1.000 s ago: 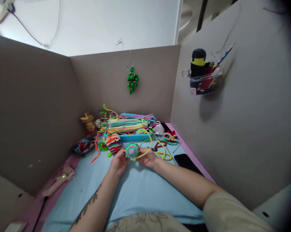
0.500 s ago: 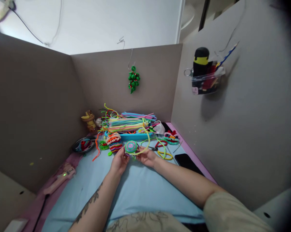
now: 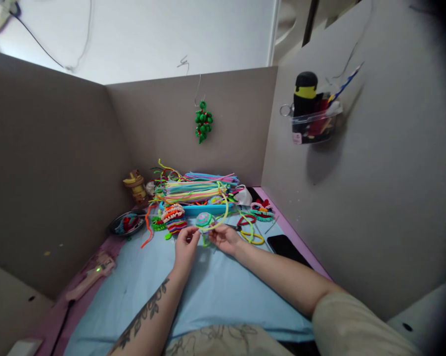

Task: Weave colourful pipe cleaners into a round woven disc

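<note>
A small round piece of coiled pipe cleaner (image 3: pixel 205 219), banded teal, pink and green like a dome, is held up over the blue cloth (image 3: pixel 223 282). My right hand (image 3: pixel 225 239) is closed on its right and lower side, fingertips bent around it. A pale yellow pipe cleaner (image 3: pixel 228 205) arcs up from the right and passes across the front of the dome. My left hand (image 3: pixel 186 245) is at the left side, thumb and finger pinched where that strand ends. A short green bit (image 3: pixel 205 240) hangs under the dome.
Behind lie a blue tray (image 3: pixel 208 210) heaped with pipe cleaners, and a striped piece (image 3: pixel 174 220). Yellow-and-red-handled scissors (image 3: pixel 256 239) and a phone (image 3: pixel 286 248) are to the right. A dark bowl (image 3: pixel 127 223) and a pink corded tool (image 3: pixel 93 277) sit left. Grey panels enclose three sides.
My left hand has let go of the dome's side and drawn slightly down, now pinched at the yellow strand's end. The dome has tilted and shifted a little right and up.
</note>
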`<state>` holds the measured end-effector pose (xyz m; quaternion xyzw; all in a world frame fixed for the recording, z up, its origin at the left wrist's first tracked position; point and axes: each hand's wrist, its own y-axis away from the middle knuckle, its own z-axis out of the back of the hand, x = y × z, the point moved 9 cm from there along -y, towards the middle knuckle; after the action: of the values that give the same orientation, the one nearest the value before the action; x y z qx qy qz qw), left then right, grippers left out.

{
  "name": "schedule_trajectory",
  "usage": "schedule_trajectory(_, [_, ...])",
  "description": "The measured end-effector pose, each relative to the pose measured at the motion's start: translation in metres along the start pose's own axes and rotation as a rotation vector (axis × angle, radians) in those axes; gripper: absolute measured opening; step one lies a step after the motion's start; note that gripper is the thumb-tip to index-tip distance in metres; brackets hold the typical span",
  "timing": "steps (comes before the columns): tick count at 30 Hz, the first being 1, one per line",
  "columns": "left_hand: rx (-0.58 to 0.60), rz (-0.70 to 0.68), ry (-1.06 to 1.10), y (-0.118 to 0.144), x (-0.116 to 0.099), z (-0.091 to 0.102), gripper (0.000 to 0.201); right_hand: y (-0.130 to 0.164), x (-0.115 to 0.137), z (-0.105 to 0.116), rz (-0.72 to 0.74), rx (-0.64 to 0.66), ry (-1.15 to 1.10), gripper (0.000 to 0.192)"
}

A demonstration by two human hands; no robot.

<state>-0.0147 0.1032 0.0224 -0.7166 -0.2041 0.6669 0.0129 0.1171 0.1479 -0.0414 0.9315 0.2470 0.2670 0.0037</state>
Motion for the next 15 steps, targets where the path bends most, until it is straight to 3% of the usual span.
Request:
schedule_trajectory(3, [-0.019,0.004,-0.034,0.001,-0.001,0.001,0.019,0.002,0.001,-0.006,0.005,0.073,0.057,0.016])
schedule_trajectory(8, [-0.09,-0.069,-0.073,0.0,-0.004,0.009,0.021,0.004,0.001,-0.008,0.006,0.077,0.069,0.016])
schedule_trajectory(15, [-0.051,0.056,-0.015,-0.005,0.015,0.006,0.014,0.006,0.002,-0.012,0.001,0.106,0.051,0.018])
